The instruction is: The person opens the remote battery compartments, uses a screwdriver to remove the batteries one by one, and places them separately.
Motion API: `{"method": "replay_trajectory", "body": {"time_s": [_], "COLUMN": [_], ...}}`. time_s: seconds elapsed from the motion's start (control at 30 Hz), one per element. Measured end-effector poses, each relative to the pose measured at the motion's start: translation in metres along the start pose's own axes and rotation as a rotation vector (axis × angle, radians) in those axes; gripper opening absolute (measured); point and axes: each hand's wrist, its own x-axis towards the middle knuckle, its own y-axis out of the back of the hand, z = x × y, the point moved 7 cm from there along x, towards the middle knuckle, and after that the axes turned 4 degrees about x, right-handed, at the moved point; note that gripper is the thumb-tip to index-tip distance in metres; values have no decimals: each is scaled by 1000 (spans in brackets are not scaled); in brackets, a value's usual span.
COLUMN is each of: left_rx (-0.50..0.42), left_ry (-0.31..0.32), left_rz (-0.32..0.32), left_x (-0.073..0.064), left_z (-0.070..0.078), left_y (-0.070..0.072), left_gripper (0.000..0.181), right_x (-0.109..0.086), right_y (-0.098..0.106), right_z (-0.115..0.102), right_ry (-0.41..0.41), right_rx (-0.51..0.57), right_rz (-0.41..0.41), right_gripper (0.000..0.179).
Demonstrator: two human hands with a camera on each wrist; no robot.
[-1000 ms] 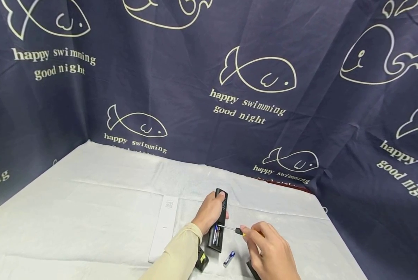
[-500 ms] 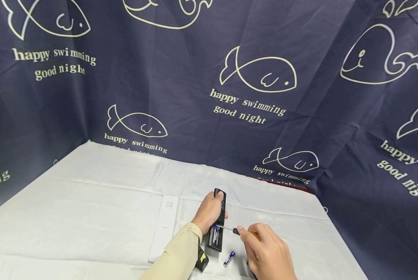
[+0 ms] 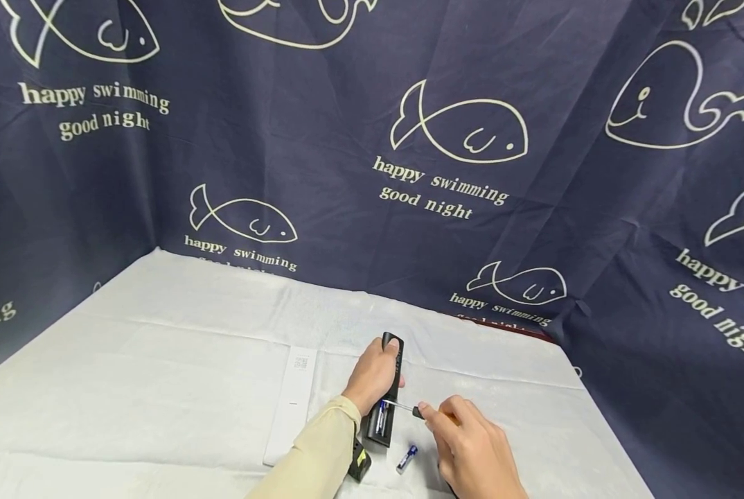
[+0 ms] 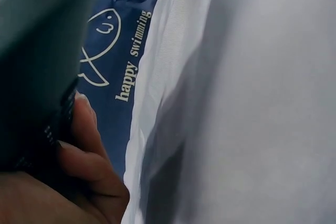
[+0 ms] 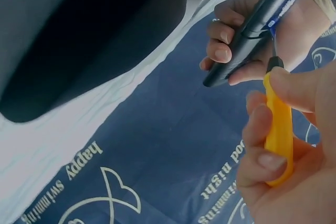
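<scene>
Between the two hands, over the white-cloth-covered table (image 3: 160, 374): a long black plastic remote control (image 3: 393, 389) is pointing lengthwise away from the person.
Left hand (image 3: 370, 378): sitting nearer, it is gripping the remote's far half.
Right hand (image 3: 474, 443): standing apart, it is clasping a yellow-handled metal screwdriver (image 5: 280, 124), which is reaching the open battery end crosswise from the right.
Near the remote's close end: a blue-and-silver cylindrical battery (image 3: 406, 459) is lying loose.

A white-cloth-covered table (image 3: 160, 374) bears a long white QR-coded strip (image 3: 291, 409) and, well apart, a blue-and-silver cylindrical battery (image 3: 406, 459).
</scene>
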Motion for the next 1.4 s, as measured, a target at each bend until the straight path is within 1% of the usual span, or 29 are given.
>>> {"method": "replay_trajectory", "body": {"time_s": [0.07,0.1,0.2,0.23,0.33,0.43,0.5,0.6,0.8,1.07,1.3,1.4], "left_rx": [8,8,8,5,6,4,0,-8,-1,7,20,27], "left_ry": [-10,-18,-37,-42,-55,-62,-64,-62,-69,-79,-77,-76], "left_rz": [-7,-12,-27,-31,-44,-58,-63,-72,-95,-91,-89,-87], "left_x": [1,1,2,2,2,1,0,0,1,2,3,2], "left_z": [1,2,3,3,4,5,5,5,5,5,5,4], "left_y": [-1,-1,-2,-2,-4,-5,-6,-7,-8,-8,-8,-7], "left_gripper": [36,36,37,37,38,38,38,38,37,37,38,37], "right_x": [-1,-2,-3,-3,-5,-8,-9,-10,-11,-11,-13,-14], "right_y": [-1,-2,-3,-4,-5,-7,-8,-9,-11,-10,-11,-12], "right_z": [3,5,8,10,13,17,19,21,22,24,28,28], "right_ry": [-34,-53,-94,-113,-164,-217,-231,-234,-253,-222,-276,-281], "right_rx": [44,64,112,126,169,227,256,287,311,285,290,293], "right_rz": [-33,-51,-89,-101,-119,-128,-131,-143,-187,-187,-219,-225], "right_gripper": [39,36,17,16,33,39,40,41,40,42,40,40]}}
